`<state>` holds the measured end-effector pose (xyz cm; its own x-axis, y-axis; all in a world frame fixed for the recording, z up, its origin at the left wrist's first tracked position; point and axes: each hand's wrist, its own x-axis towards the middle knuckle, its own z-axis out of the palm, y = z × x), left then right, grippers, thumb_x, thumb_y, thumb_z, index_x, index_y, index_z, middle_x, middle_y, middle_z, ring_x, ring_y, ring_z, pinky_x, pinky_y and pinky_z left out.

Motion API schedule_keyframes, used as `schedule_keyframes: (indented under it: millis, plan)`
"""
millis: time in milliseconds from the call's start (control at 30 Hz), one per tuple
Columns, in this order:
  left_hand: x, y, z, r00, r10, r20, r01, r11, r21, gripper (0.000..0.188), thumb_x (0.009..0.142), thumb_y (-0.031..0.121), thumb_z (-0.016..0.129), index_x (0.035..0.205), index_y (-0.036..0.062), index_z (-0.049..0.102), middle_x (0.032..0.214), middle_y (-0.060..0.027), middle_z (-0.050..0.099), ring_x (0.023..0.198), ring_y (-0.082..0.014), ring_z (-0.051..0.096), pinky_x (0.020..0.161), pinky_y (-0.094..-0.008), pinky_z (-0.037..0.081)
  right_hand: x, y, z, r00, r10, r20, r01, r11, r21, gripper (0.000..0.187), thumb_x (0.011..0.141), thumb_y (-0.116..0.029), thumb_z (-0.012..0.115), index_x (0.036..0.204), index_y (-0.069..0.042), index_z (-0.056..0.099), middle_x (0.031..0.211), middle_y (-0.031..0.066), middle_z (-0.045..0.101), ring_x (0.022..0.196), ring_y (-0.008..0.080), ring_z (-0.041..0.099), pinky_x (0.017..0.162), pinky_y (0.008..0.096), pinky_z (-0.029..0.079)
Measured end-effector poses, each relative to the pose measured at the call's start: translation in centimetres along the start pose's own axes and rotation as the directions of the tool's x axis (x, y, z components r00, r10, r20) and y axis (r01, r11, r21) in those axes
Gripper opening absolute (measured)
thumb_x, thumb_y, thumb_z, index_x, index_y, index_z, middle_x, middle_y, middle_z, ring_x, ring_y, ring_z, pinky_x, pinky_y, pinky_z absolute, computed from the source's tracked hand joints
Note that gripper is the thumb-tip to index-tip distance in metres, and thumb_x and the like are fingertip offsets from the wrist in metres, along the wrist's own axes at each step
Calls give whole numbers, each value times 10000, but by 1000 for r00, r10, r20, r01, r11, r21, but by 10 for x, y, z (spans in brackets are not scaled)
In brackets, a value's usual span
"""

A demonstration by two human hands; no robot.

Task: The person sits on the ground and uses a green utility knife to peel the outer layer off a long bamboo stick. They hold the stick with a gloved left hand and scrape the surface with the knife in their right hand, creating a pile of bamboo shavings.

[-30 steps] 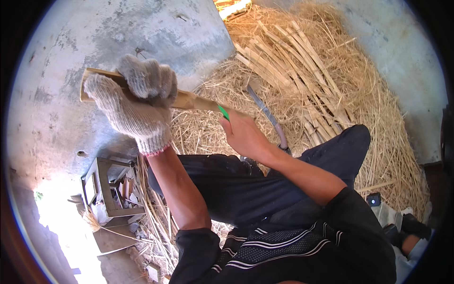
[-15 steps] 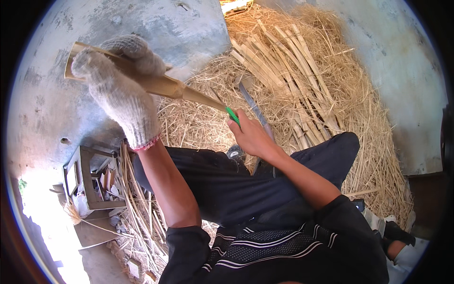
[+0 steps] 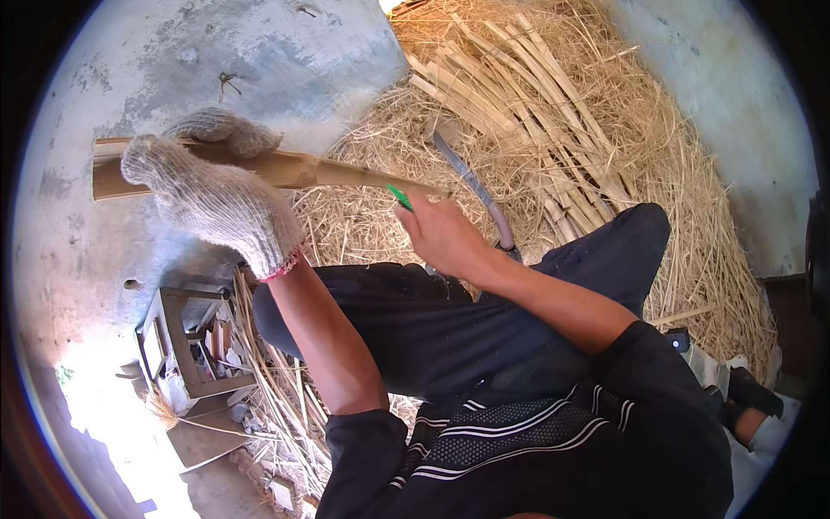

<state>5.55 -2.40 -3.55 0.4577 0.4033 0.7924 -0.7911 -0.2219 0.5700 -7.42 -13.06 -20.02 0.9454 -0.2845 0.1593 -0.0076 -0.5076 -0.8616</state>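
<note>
bamboo, pale tan, in one long split piece, is held roughly level across the upper left of the view, its thick end out to the left and its thin end running right toward the other hand. left hand, covered in a grey-white knit glove with a pink cuff edge, is closed fully around the thick part; gloved fingers are curled over the top and the bamboo is gripped tight. right hand, bare, is set at the narrow end of the piece; fingers are folded in around a small green handle, only the tip of which shows above the knuckles. whether a blade is attached cannot be told, as it is hidden by the hand. just beyond the right hand, a grey curved blade tool is seen lying on the straw heap, apart from both hands. a bundle of split bamboo strips is laid over the heap, well above the hands. dark trousers are seen below both forearms, knees bent. a small wooden stool frame is noted lower left on the concrete floor, with loose strips beside it.
</note>
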Motion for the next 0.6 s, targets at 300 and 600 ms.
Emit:
schedule_keyframes:
  millis: [300, 600]
  plan:
    - [-30, 41, 12, 968, -245, 52, 251, 949, -193, 441, 964, 376, 507, 676, 42, 522, 603, -41, 485, 437, -124, 445, 391, -286, 442, -13, -12, 14, 997, 7, -81, 6, 988, 154, 285, 1012, -246, 464, 964, 34, 458, 575, 288, 541, 558, 480, 569, 491, 523, 400]
    - [-38, 48, 9, 964, -244, 104, 263, 933, -248, 463, 967, 422, 495, 677, 61, 516, 585, -31, 471, 457, -136, 454, 401, -292, 446, -15, -16, 4, 997, 65, -50, -59, 993, 105, 319, 1013, -252, 456, 944, 56, 499, 570, 305, 539, 570, 506, 563, 505, 546, 425]
